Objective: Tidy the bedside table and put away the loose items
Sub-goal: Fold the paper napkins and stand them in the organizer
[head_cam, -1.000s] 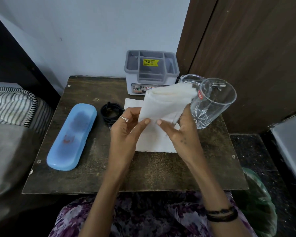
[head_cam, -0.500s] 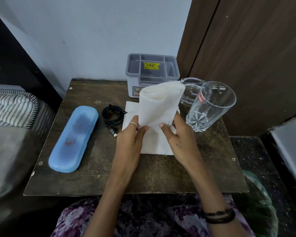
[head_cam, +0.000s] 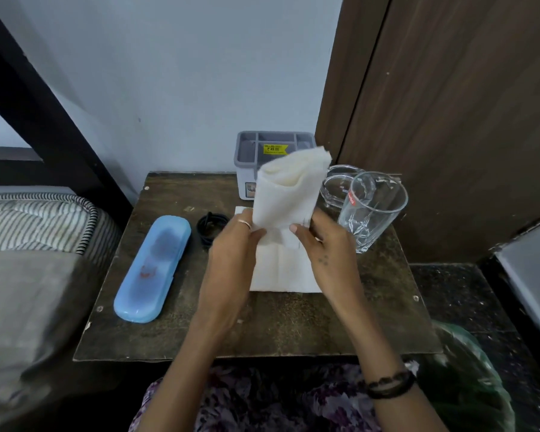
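A soft white tissue (head_cam: 289,194) is pinched at its lower edge by both hands, the left hand (head_cam: 231,254) and the right hand (head_cam: 328,254), above the middle of the worn brown worktop (head_cam: 278,332). Its long axis is pointed upward toward 12 o'clock from the fingers, and its top is folded loosely open. A flat tissue sheet (head_cam: 281,272) is lying directly under the hands. The grey plastic organizer (head_cam: 250,160) is found at 12 o'clock, about equally near both hands. A smooth blue case (head_cam: 152,269) is seen at 9 o'clock, a clear glass (head_cam: 371,210) at 2 o'clock.
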The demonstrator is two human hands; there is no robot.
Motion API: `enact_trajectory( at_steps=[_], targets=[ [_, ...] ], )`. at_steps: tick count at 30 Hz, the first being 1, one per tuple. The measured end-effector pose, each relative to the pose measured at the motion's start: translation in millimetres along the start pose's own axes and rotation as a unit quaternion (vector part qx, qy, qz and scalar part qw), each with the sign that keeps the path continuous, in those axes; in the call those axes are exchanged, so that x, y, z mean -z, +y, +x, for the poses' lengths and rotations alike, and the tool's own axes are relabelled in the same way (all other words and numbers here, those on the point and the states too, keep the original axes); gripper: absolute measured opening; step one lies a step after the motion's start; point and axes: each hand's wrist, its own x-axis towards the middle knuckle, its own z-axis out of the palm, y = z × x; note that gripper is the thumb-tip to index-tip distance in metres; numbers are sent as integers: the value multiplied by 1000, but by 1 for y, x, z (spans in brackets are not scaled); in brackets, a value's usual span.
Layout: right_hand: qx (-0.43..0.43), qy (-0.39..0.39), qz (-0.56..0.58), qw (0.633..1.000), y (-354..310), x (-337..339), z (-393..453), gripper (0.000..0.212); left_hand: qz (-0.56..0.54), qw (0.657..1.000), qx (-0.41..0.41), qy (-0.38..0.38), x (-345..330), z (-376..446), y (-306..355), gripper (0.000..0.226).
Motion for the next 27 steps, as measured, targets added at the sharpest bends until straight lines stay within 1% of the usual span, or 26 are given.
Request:
enact_trajectory(
  at_steps=[3,5,7,9,12,15,17,19,23,27],
  targets=[
    [36,4,13,999,-22,10,31,15,-5,1000,-6,9,14,32,11,30],
    [65,3,-5,998,-36,16,59,16,-13,1000,-13,18,21,60,17,29],
    [74,-15,-33,997,-46,20,92,19,-17,999,-37,16,22,91,22,30],
    [60,-32,-83,994,-50,24,125,23,-4,999,-35,14,18,121,21,30],
    [7,-53,-136,989,-42,22,163,26,35,999,-24,-2,4,151,11,32],
    [-44,-75,-164,983,-26,14,182,31,77,997,-14,-27,-10,160,-1,38],
    [-63,-81,-180,978,-18,8,187,32,113,993,-14,-37,-16,161,-6,44],
    [-68,-78,-196,975,-12,0,191,32,159,986,-23,-34,-20,160,-9,48],
    [-62,-66,-216,972,-5,-11,193,34,253,966,-44,-16,-30,162,-9,49],
    [-39,-72,-249,965,-1,-15,190,36,257,966,-40,9,-35,160,-13,46]
  ],
)
